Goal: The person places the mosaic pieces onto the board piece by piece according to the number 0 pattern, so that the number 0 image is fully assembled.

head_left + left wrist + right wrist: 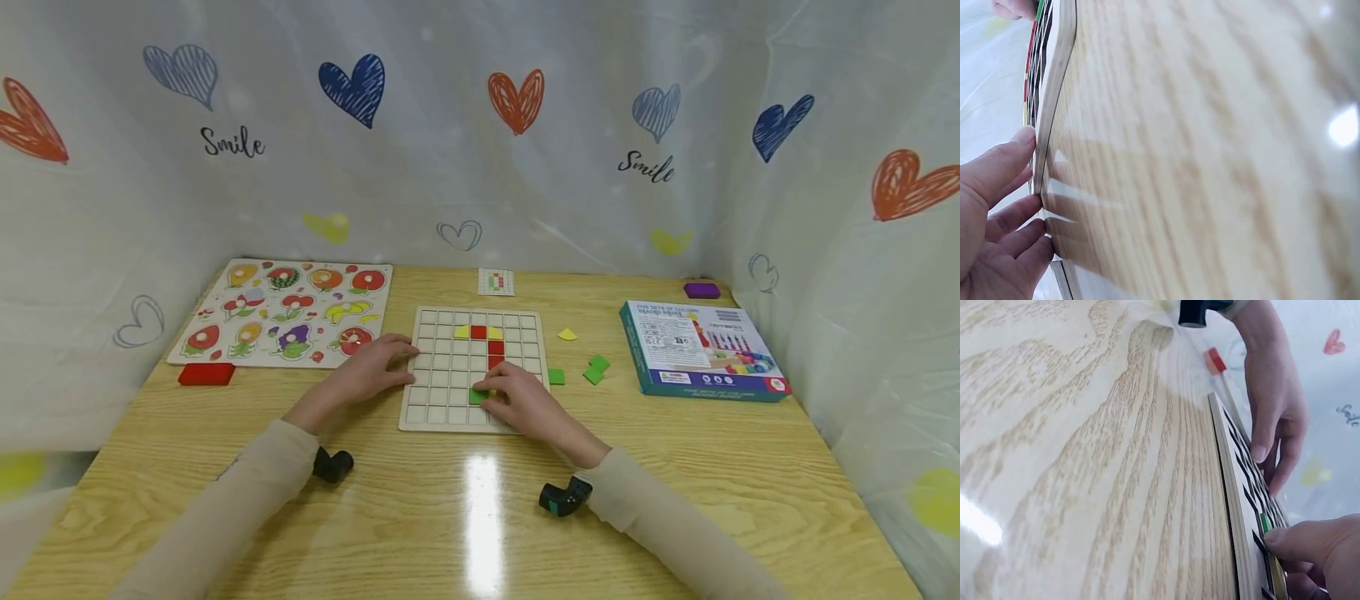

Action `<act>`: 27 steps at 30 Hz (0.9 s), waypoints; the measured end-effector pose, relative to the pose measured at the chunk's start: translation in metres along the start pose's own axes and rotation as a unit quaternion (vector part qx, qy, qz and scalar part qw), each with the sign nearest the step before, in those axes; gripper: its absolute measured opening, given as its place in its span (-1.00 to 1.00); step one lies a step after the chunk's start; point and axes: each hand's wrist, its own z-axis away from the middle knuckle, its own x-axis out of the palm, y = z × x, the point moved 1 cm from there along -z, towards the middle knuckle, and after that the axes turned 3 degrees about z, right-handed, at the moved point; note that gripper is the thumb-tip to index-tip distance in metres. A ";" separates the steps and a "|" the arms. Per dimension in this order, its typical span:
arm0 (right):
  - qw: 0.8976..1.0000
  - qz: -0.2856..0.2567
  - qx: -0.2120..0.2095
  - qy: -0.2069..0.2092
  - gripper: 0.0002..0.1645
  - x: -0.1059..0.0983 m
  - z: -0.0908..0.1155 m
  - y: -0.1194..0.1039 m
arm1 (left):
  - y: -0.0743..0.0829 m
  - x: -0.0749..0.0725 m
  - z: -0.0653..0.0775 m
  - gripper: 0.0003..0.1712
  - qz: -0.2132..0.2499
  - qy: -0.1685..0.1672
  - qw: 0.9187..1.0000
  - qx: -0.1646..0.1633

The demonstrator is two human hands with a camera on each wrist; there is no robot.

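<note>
A wooden grid board (437, 397) lies flat in the middle of the table. My left hand (369, 367) touches its left edge, thumb and fingers resting along the rim (1054, 81). Over the lower part of the grid, my right hand (525, 404) pinches a green square tile (476, 397) between thumb and fingers; the tile sits at a grid cell. Higher up the board are a red tile (478, 332) flanked by yellow rounded pieces (462, 332), and more red tiles (495, 347) below to the right. The right hand hides part of the grid.
Right of the board lie a yellow piece (567, 334) and loose green tiles (556, 377). A small pattern card (496, 282) lies behind. Farther out are a fruit puzzle (307, 287), a red block (206, 374), a boxed toy (701, 350) and a purple block (701, 290).
</note>
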 end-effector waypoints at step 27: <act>0.965 -0.044 0.213 0.147 -0.61 -0.054 0.046 0.096 | 0.003 -0.001 0.002 -0.47 0.008 0.004 1.000 0.000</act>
